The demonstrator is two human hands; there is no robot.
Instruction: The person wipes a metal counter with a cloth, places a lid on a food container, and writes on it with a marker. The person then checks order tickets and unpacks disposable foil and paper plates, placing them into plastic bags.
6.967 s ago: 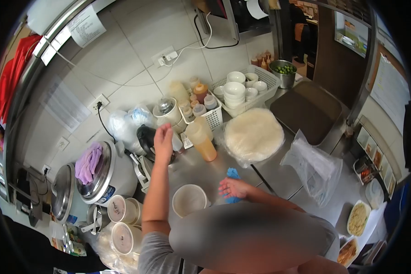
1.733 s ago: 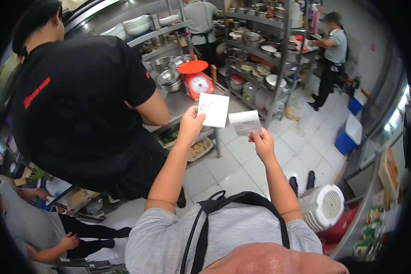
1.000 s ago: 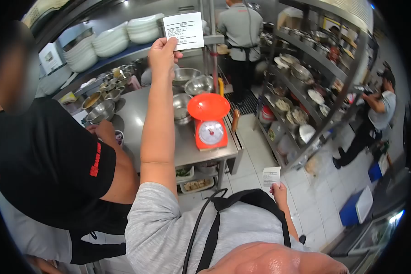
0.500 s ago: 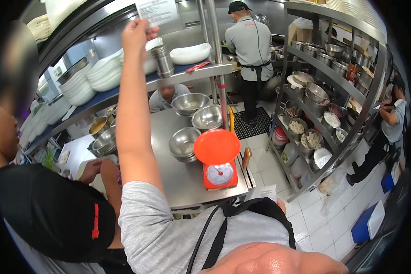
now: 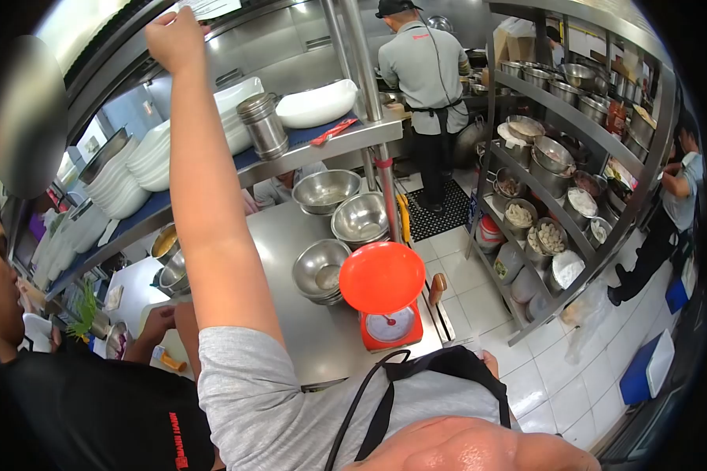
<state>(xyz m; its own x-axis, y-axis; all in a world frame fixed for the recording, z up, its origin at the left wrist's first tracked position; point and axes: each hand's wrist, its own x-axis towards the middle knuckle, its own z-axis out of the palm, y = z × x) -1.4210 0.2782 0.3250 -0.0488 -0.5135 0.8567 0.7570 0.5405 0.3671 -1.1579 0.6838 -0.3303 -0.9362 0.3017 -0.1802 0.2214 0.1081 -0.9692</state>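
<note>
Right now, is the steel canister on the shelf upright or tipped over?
Upright: the steel canister stands with its base on the shelf and its top facing up, beside the white dish.

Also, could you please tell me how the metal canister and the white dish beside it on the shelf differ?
The canister is shiny grey metal, while the dish is white. The canister is tall and narrow; the dish is low and wide. Both rest on the same shelf.
</note>
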